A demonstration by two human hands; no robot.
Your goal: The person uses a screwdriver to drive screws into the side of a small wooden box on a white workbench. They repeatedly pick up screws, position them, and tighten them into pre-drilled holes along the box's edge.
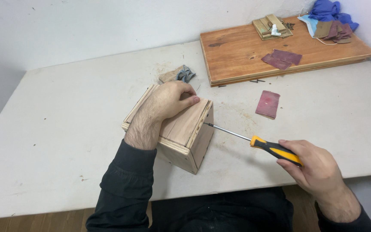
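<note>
Pressing left hand (171, 99), fingers curled, on plywood box (181, 133); gripping orange-black screwdriver (254, 142) in closed right hand (316, 169), tip meeting box side.

Box (181, 129) mid table (56, 129); screwdriver (263, 144) right; board (245, 51) behind.

You see bright, even, diffuse light with no glare; the wooden box (174, 133) casts only a soft shadow, focus stays sharp, and edges bow slightly.

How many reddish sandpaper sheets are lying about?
4 at least: one on the table, two overlapping on the board, another in the corner pile, where more may be hidden.
</note>
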